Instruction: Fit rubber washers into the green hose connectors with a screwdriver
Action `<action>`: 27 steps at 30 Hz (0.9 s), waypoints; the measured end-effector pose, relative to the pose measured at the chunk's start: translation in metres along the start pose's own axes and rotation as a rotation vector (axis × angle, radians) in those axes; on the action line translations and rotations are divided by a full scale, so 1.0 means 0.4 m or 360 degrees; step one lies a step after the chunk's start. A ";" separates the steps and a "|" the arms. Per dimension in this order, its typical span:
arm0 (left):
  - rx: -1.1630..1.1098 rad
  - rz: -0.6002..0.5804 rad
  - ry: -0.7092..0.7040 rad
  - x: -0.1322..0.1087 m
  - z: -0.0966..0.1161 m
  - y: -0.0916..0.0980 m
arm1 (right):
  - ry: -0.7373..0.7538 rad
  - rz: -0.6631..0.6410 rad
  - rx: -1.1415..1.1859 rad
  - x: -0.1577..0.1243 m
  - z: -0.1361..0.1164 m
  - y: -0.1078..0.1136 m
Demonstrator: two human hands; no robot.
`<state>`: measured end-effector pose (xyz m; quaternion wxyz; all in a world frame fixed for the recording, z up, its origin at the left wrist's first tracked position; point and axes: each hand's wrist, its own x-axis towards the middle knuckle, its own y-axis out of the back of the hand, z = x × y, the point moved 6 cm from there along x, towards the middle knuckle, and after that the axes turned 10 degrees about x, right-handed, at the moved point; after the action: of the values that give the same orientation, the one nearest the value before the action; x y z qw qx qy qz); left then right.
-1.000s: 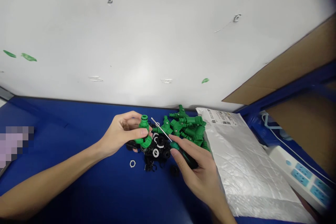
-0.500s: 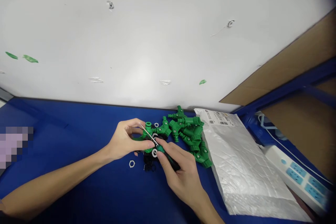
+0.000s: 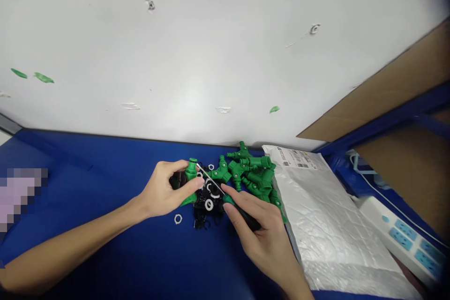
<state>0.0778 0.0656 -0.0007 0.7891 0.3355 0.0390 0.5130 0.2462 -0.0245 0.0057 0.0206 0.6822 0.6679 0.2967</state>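
Observation:
My left hand (image 3: 165, 187) is closed round a green plastic hose connector (image 3: 191, 168), its ribbed end pointing up past my thumb. In my right hand (image 3: 258, 227) is a screwdriver (image 3: 242, 212) with a green and black handle. Its thin metal shaft slants up and left, the tip close beside the connector; I cannot tell if they touch. Between my hands lies a loose pile of small black parts (image 3: 200, 215) with white rings (image 3: 209, 205) among them. The lower part of the connector is partly hidden by my fingers.
Several green hose connectors (image 3: 258, 178) are heaped right of the small parts. Beside them lies a silver padded mailer (image 3: 323, 225), with a white power strip (image 3: 397, 234) further right. One white ring nut (image 3: 178, 219) sits apart on the blue table (image 3: 116, 253). A white wall (image 3: 190, 56) stands behind.
My right hand has drawn back right and down with the screwdriver, uncovering more of the small parts. The connector in my left hand has turned and shifted slightly left.

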 end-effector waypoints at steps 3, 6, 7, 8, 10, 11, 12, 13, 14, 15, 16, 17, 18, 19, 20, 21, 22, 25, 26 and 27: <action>0.0156 0.0032 -0.0005 -0.005 -0.004 -0.007 | -0.0046 -0.0022 0.0052 0.001 -0.004 -0.003; 0.0278 0.0105 -0.0068 -0.011 -0.004 -0.011 | -0.0097 -0.0039 0.0092 0.001 -0.005 -0.006; 0.0327 0.0153 -0.0105 -0.013 -0.001 -0.010 | -0.0117 -0.0038 0.0093 0.000 -0.005 -0.006; 0.0385 0.0213 -0.0148 -0.015 0.002 -0.007 | -0.0138 -0.0040 0.0092 -0.002 -0.006 -0.006; 0.0521 0.0334 -0.0245 -0.019 0.010 0.000 | -0.0169 -0.0037 0.0081 -0.007 -0.009 -0.003; 0.0598 0.0395 -0.0300 -0.021 0.014 0.003 | -0.0179 -0.0038 0.0072 -0.011 -0.012 -0.002; 0.0683 0.0452 -0.0356 -0.023 0.018 0.005 | -0.0190 -0.0041 0.0060 -0.014 -0.016 -0.001; 0.0776 0.0503 -0.0414 -0.026 0.021 0.006 | -0.0201 -0.0043 0.0042 -0.017 -0.020 -0.001; 0.0879 0.0556 -0.0467 -0.029 0.025 0.005 | -0.0210 -0.0042 0.0023 -0.019 -0.024 -0.001; 0.0992 0.0610 -0.0516 -0.034 0.029 0.004 | -0.0220 -0.0035 0.0007 -0.018 -0.027 -0.002; 0.1105 0.0658 -0.0573 -0.039 0.036 0.000 | -0.0240 -0.0039 -0.0001 -0.016 -0.028 -0.006; 0.1208 0.0680 -0.0650 -0.045 0.046 -0.007 | -0.0262 -0.0042 0.0001 -0.013 -0.027 -0.010; 0.1292 0.0679 -0.0736 -0.052 0.058 -0.017 | -0.0282 -0.0055 0.0021 -0.008 -0.024 -0.016; 0.1342 0.0664 -0.0835 -0.060 0.073 -0.026 | -0.0310 -0.0082 0.0062 -0.002 -0.017 -0.023; 0.1357 0.0613 -0.0915 -0.067 0.087 -0.035 | -0.0348 -0.0103 0.0120 0.003 -0.008 -0.028; 0.1338 0.0582 -0.0955 -0.072 0.100 -0.037 | -0.0391 -0.0104 0.0184 0.005 0.002 -0.030; 0.1269 0.0583 -0.0962 -0.076 0.111 -0.031 | -0.0438 -0.0085 0.0254 0.006 0.014 -0.027; 0.1122 0.0699 -0.0736 -0.072 0.119 0.015 | -0.0581 0.0032 0.0465 -0.007 0.040 -0.001; 0.1109 0.0714 -0.0678 -0.068 0.118 0.028 | -0.0610 0.0049 0.0541 -0.014 0.043 0.008; 0.1107 0.0721 -0.0631 -0.063 0.116 0.038 | -0.0635 0.0029 0.0619 -0.020 0.041 0.013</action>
<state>0.0729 0.0255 0.0365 0.4898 0.6721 -0.0172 0.5551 0.2585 -0.0263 -0.0085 0.0176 0.7243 0.6889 0.0228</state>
